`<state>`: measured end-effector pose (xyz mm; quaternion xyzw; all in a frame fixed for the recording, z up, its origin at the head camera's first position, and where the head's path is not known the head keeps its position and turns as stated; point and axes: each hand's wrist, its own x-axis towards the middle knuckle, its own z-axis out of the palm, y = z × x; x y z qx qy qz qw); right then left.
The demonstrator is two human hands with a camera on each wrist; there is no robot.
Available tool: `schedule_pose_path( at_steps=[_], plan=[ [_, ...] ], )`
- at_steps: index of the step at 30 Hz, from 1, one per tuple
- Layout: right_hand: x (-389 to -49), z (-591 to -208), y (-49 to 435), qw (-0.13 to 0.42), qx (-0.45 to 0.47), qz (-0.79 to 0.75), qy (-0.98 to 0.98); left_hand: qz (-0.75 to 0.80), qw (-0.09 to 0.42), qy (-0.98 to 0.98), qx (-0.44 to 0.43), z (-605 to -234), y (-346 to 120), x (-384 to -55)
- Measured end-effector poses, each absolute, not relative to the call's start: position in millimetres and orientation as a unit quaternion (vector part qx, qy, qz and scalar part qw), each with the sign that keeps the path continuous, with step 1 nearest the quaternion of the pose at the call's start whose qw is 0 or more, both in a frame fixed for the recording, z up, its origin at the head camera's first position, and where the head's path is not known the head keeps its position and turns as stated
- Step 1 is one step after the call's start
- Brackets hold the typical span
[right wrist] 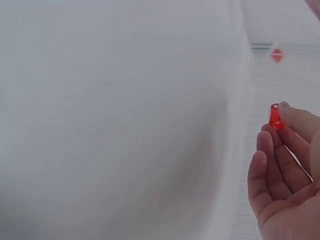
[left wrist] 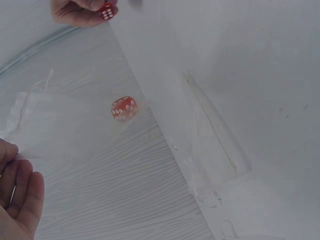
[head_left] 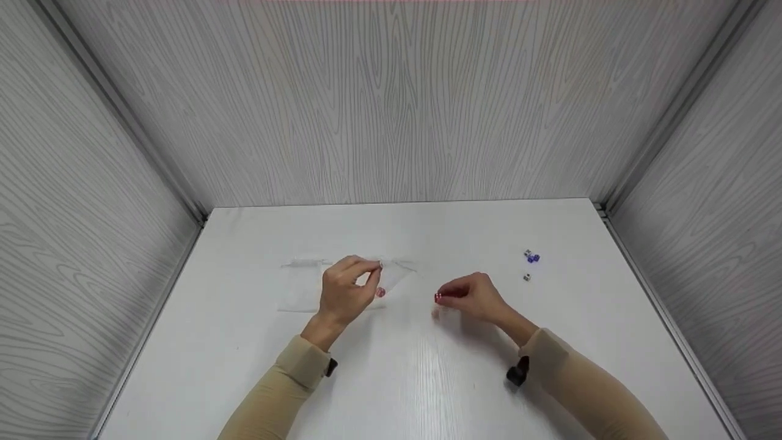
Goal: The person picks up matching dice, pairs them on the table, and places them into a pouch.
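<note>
My left hand point(head_left: 349, 292) pinches the edge of a small clear plastic bag point(left wrist: 65, 125) between thumb and fingers, above the table. A red die with white pips point(left wrist: 124, 109) sits at the bag's lower corner. To the right, my right hand point(head_left: 478, 297) holds a second red die point(right wrist: 275, 117) between its thumb and fingertips. That die is raised over the white table, a short gap away from the bag. In the right wrist view, the bagged red die point(right wrist: 277, 55) appears small and blurred beyond the held one.
More clear plastic bags point(head_left: 299, 293) lie flat on the white table point(head_left: 397, 379) under and left of the left hand. At the right are several small dice, white point(head_left: 527, 277) and blue point(head_left: 536, 258). Wood-grain panels point(head_left: 379, 104) enclose the back and sides.
</note>
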<state>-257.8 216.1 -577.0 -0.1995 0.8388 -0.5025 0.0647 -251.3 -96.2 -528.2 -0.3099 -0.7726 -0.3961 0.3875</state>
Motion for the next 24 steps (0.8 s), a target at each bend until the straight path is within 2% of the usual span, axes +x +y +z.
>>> schedule_pose_path(
  at_steps=[8, 14, 19, 24],
  plan=[
    [-262.0, -523.3, 200.2, -0.040, -0.248, -0.567, 0.784, -0.385, 0.385, -0.779, -0.311, -525.5, -96.5, -250.9],
    [-264.9, -497.7, 181.3, -0.094, -0.277, -0.562, 0.774, -0.380, 0.383, -0.782, -0.313, -525.4, -97.0, -249.9],
    [-262.9, -487.0, 166.1, -0.124, -0.288, -0.540, 0.781, -0.382, 0.382, -0.782, -0.311, -524.7, -94.7, -248.0],
    [-263.4, -487.8, 160.7, -0.119, -0.292, -0.547, 0.776, -0.389, 0.380, -0.778, -0.314, -521.7, -92.6, -246.2]
  ],
)
